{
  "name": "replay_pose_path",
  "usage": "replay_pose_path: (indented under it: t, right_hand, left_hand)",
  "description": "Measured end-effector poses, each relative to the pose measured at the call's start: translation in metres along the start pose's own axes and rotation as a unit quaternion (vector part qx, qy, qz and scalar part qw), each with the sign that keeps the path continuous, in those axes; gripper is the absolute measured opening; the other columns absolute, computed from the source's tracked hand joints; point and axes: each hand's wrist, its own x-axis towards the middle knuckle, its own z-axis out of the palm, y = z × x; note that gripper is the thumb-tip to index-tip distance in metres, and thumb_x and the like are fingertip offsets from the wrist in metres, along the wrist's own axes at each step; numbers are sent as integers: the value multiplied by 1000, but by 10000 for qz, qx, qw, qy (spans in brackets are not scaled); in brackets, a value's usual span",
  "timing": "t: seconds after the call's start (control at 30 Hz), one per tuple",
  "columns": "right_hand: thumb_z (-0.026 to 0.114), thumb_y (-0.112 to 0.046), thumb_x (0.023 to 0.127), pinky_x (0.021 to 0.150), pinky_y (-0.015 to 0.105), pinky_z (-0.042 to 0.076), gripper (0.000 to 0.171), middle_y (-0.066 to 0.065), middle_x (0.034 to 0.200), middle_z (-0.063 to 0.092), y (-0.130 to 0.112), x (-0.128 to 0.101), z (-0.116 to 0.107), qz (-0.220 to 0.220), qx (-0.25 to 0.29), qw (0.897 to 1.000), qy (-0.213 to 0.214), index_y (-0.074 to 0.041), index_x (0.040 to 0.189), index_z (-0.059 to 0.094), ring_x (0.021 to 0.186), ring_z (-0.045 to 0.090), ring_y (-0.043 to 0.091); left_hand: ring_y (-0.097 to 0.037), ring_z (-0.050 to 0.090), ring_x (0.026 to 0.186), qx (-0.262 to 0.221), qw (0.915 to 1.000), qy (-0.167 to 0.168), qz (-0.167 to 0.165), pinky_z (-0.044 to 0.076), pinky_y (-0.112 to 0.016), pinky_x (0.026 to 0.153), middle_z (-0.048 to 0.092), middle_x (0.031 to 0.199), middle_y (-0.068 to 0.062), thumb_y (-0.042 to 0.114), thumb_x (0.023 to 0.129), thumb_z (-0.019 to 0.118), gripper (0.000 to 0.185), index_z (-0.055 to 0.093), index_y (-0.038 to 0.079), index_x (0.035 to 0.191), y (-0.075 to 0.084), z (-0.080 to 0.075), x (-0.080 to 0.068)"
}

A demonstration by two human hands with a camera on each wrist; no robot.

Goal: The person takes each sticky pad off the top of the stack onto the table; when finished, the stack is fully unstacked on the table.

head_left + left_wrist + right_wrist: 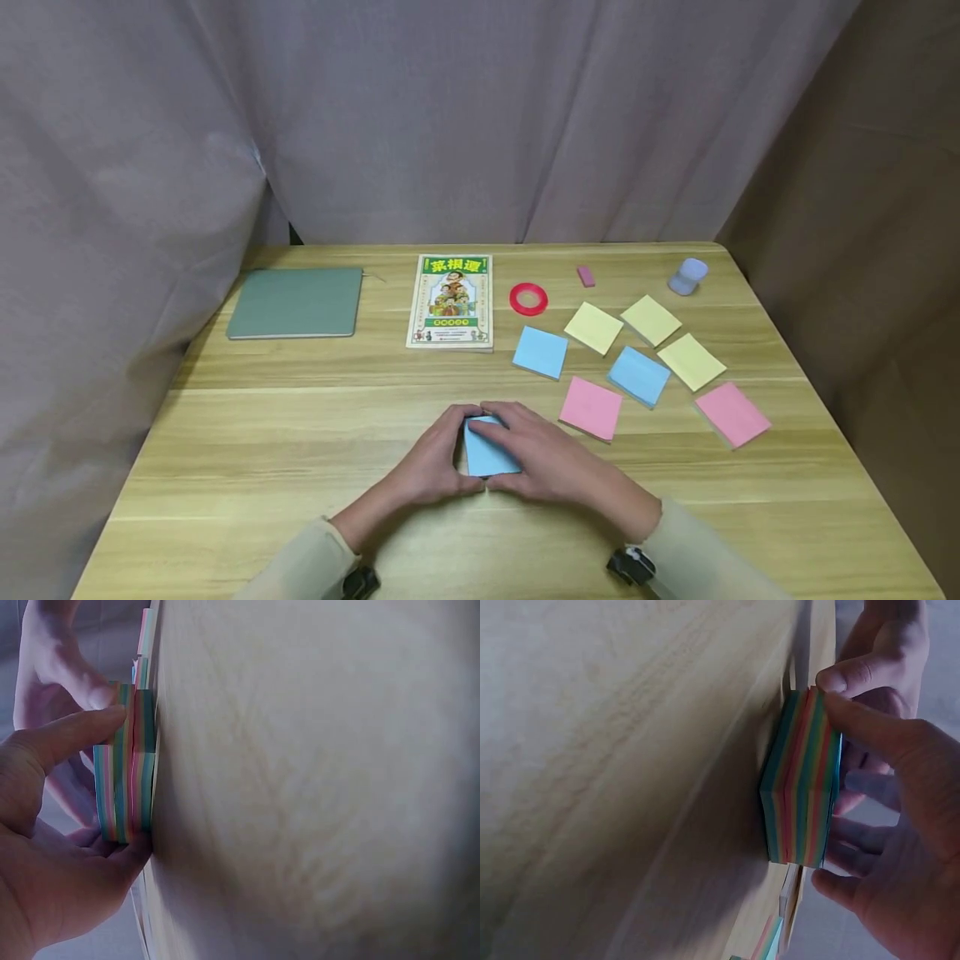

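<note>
A small stack of sticky note pads (486, 454) with a blue top sits on the wooden table (300, 450) near its front middle. Striped edges of blue, yellow and pink show in both wrist views. My left hand (433, 462) holds the stack from the left, thumb at the near side and fingers at the far side. From the right, my right hand (546, 454) grips it likewise, a finger lying over the top. The thumbs nearly meet at the near edge. In the left wrist view the layers of the stack (124, 780) look slightly uneven.
To the right lie blue pads (540, 352), yellow pads (692, 362) and pink pads (591, 408). Behind are a comic-style book (450, 302), a red tape roll (528, 299), a pink eraser (586, 277) and a translucent cup (687, 277). A green notebook (296, 303) lies back left.
</note>
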Motion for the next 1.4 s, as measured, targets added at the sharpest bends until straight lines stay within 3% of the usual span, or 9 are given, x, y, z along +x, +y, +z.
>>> replay_pose_path:
  t: [0.5,0.63,0.77,0.9,1.07,1.23,1.4]
  right_hand:
    - [80,-41,78,96,36,45,77,3,134,50,2,5,-1,181,-435,9989,-82,-16,144,50,119,48,18]
    - [81,-42,76,92,37,47,76,2,132,51,3,-4,-9,407,-404,9984,25,-16,142,52,115,50,17]
    - [84,-41,73,91,39,48,77,2,131,53,10,-25,-22,906,-299,9947,389,-17,140,54,114,51,17]
    - [86,-38,71,93,46,46,78,4,133,53,24,-58,-34,1602,-205,9827,907,-16,139,55,117,51,23]
    - [87,-36,72,89,53,45,79,11,129,55,49,-106,-45,2454,-271,9594,1363,-10,139,54,114,53,31]
    - [86,-38,73,87,59,43,79,23,126,55,68,-143,-48,3171,-409,9370,1403,-2,135,54,112,51,41]
    - [85,-41,72,81,61,44,79,29,124,53,75,-158,-42,3588,-508,9225,1328,2,132,55,109,51,44]
  left_hand:
    - [-20,47,123,246,9997,62,73,38,-39,106,48,134,-8,9,64,90,93,38,3,140,2,1,0]
    - [-20,47,122,195,9998,29,2,38,-40,105,49,133,-8,9,63,90,93,37,3,140,2,0,-1]
    - [-20,48,120,176,9998,37,-33,39,-41,105,49,132,-8,9,63,91,93,38,3,139,3,1,-1]
    - [-20,49,119,182,9998,62,-33,39,-40,105,50,131,-8,8,63,91,92,39,3,138,4,1,-1]
    - [-20,49,118,226,9997,81,-37,40,-39,104,50,131,-8,8,62,91,92,39,4,138,6,1,-1]
    - [-20,49,119,251,9997,70,-29,40,-40,104,50,131,-8,8,63,90,91,39,3,138,6,2,0]
    - [-20,49,119,256,9996,59,-53,40,-40,104,50,132,-9,9,63,90,91,39,3,138,7,2,-1]
